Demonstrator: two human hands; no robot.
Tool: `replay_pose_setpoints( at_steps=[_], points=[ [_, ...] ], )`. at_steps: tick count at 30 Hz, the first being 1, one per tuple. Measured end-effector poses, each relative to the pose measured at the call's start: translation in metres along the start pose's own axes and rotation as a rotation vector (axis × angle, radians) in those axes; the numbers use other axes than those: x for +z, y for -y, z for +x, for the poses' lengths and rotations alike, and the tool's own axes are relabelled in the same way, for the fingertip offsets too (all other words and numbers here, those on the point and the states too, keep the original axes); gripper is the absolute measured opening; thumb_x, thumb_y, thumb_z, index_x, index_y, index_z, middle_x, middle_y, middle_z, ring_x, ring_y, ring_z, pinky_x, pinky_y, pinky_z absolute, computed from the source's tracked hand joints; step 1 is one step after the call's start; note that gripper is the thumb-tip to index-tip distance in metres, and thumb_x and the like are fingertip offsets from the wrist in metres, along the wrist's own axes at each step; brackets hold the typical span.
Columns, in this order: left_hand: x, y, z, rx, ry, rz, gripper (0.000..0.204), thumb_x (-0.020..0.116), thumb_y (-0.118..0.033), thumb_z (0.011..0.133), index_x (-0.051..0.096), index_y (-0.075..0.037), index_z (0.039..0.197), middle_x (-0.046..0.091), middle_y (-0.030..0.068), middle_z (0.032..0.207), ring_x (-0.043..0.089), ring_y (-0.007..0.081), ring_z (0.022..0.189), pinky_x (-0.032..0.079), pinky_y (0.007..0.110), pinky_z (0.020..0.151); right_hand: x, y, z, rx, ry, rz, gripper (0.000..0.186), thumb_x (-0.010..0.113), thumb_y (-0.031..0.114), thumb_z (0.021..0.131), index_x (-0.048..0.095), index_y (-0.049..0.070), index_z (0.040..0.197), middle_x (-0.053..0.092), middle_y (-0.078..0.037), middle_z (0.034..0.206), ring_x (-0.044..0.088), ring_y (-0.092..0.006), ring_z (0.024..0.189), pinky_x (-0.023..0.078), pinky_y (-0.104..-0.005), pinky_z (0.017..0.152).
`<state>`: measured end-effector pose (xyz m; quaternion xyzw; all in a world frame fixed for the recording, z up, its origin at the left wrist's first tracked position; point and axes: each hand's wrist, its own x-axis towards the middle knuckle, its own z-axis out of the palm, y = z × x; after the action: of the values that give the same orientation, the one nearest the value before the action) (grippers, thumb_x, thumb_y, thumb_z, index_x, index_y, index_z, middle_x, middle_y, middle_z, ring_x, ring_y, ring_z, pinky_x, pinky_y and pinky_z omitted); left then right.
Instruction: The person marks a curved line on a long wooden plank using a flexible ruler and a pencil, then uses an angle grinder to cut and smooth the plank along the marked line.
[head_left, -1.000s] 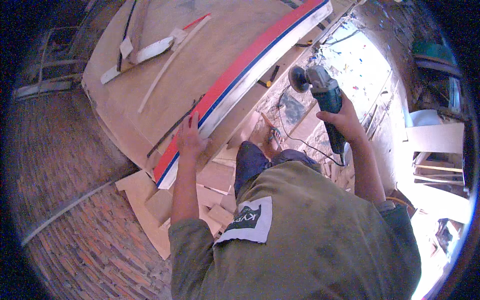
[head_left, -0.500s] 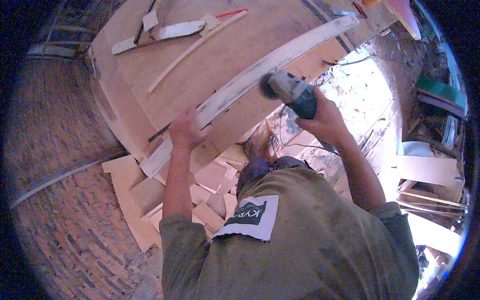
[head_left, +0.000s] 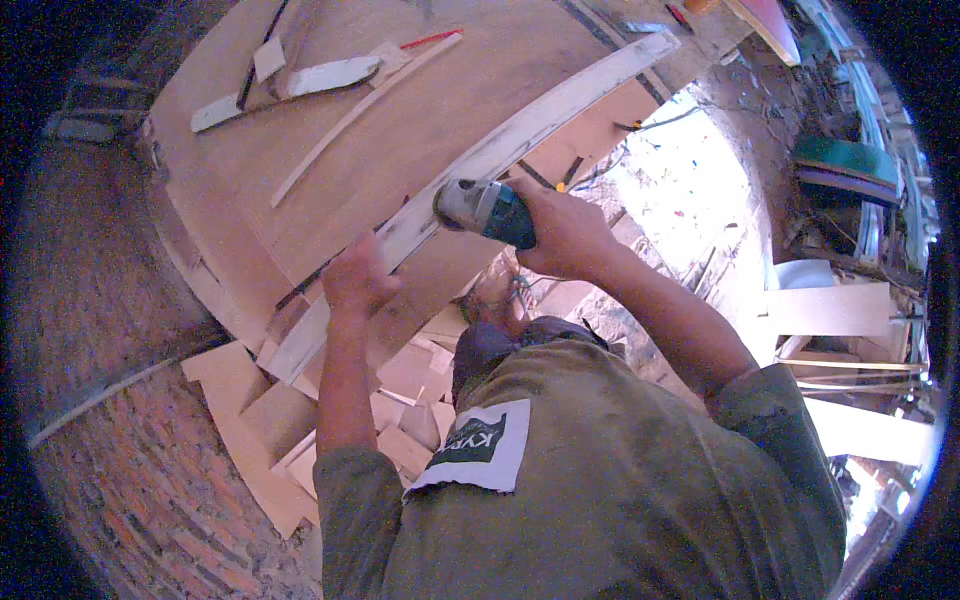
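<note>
A long, slightly curved strip of wood (head_left: 548, 118), pale and worn on its face, runs slantwise across the bench from lower left to upper right. My left hand (head_left: 357, 278) is wrapped over it near its lower-left end. In my right hand (head_left: 562, 232) is an angle grinder (head_left: 487, 211), gripped round its dark teal body. The grinder's head lies against the strip's near edge, a short way right of my left hand. Its disc is mostly hidden beneath the head, so I cannot tell exactly where it touches.
On the wooden bench top (head_left: 240, 190) lie a thin curved strip (head_left: 350, 122), a white-faced board (head_left: 335, 76) and a small square block (head_left: 269, 60). Offcuts (head_left: 405, 450) are heaped on the floor below. A brick surface (head_left: 150, 500) is at lower left. Green-edged boards (head_left: 845, 158) stand at right.
My right hand has brought the grinder left and down along the strip, from off its near side to its edge close to my left hand. The whole view has shifted slightly.
</note>
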<state>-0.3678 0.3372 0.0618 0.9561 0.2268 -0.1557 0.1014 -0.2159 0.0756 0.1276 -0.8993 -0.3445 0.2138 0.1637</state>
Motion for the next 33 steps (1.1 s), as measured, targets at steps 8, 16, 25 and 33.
replay_pose_setpoints(
  at_steps=[8,16,25,33],
  points=[
    [0.006,0.009,0.004,0.028,-0.039,-0.090,0.067,0.084,-0.047,0.068,0.059,-0.010,0.118,0.073,0.0207,0.098,0.071,0.0421,0.089,0.057,0.054,0.078,-0.051,-0.065,0.011,0.280,-0.020,-0.064,0.080,0.079,0.028,0.068,0.047,0.012,0.140,0.071,-0.022,0.105,0.069,-0.0415,0.101,0.055,-0.0499,0.087],
    [0.012,0.010,0.010,-0.003,-0.009,-0.061,0.072,0.084,-0.049,0.069,0.055,-0.014,0.125,0.073,0.0210,0.093,0.071,0.0438,0.089,0.056,0.056,0.078,-0.089,-0.147,0.022,0.407,-0.186,-0.038,0.090,0.083,0.030,0.066,0.045,0.008,0.145,0.071,-0.023,0.112,0.070,-0.0385,0.102,0.055,-0.0441,0.089],
    [0.011,0.014,0.009,0.006,-0.036,-0.052,0.068,0.083,-0.050,0.071,0.058,-0.011,0.120,0.074,0.0205,0.092,0.071,0.0445,0.085,0.056,0.056,0.078,-0.025,-0.040,0.009,0.117,0.037,0.056,0.074,0.078,0.026,0.067,0.049,0.015,0.133,0.070,-0.020,0.103,0.068,-0.0428,0.099,0.054,-0.0533,0.084],
    [0.014,0.006,0.005,0.085,-0.115,-0.039,0.066,0.083,-0.048,0.072,0.059,-0.010,0.120,0.073,0.0206,0.093,0.071,0.0432,0.086,0.056,0.055,0.075,-0.037,-0.075,0.009,0.203,-0.030,-0.026,0.072,0.079,0.025,0.067,0.050,0.013,0.132,0.070,-0.020,0.101,0.068,-0.0423,0.097,0.055,-0.0518,0.084]
  ],
)
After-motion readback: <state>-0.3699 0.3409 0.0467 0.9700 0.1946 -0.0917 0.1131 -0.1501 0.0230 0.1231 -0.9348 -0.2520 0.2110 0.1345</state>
